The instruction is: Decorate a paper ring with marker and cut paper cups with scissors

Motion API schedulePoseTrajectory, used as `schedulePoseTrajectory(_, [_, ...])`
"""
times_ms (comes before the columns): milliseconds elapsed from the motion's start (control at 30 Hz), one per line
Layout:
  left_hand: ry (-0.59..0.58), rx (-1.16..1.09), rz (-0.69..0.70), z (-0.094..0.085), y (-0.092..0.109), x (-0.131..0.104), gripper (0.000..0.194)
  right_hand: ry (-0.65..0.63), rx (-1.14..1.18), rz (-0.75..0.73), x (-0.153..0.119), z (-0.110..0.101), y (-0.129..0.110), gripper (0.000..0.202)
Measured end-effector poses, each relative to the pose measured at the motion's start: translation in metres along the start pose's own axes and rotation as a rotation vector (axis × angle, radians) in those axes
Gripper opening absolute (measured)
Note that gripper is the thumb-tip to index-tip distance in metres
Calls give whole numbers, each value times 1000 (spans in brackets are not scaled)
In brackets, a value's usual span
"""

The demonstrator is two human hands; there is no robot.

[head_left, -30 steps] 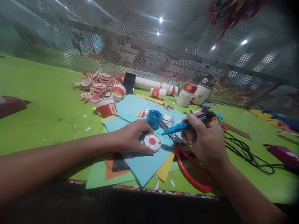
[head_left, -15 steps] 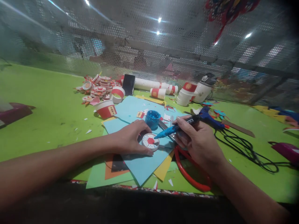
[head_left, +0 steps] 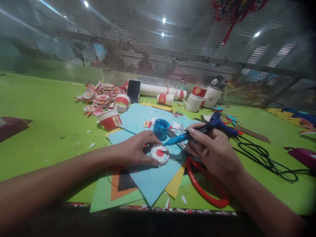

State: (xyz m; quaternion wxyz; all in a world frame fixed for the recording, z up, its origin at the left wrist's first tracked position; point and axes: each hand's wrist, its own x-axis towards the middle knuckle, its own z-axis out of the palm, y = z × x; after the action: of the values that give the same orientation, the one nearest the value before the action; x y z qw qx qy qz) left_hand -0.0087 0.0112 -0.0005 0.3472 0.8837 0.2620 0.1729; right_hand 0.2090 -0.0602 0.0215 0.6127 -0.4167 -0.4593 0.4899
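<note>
My left hand (head_left: 138,148) grips a small round white disc (head_left: 156,159) by its left edge, thumb in front and fingers behind. The disc looks like a paper cup bottom, with a red shape in its middle and small blue marks around it. In my right hand (head_left: 214,148) is a pen-like marker (head_left: 197,133) with a black barrel and a blue-smeared front; its tip meets or hovers just over the disc's far edge, I cannot tell which. A small open jar of blue paint (head_left: 161,130) stands just behind the disc. Light blue paper (head_left: 148,181) lies underneath.
Red-handled scissors (head_left: 197,184) lie by my right wrist. Behind them are a blue glue gun (head_left: 219,123) and black cord (head_left: 264,161). Paper cups (head_left: 110,119), a phone (head_left: 133,91), a pile of decorated discs (head_left: 103,92) and a bottle (head_left: 214,93) stand farther back.
The marker tip has moved from the disc's upper right face to its far edge. The disc seems slightly turned in my left hand. The whole view has shifted a little.
</note>
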Motion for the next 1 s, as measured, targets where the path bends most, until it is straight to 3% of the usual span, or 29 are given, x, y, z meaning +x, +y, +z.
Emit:
schedulePoseTrajectory(467, [22, 54, 15, 3, 1, -1, 48, -25, -86, -41, -5, 1, 6, 9])
schedulePoseTrajectory(1000, [91, 74, -35, 6, 1, 2, 47, -77, -501, -237, -11, 9, 15, 3])
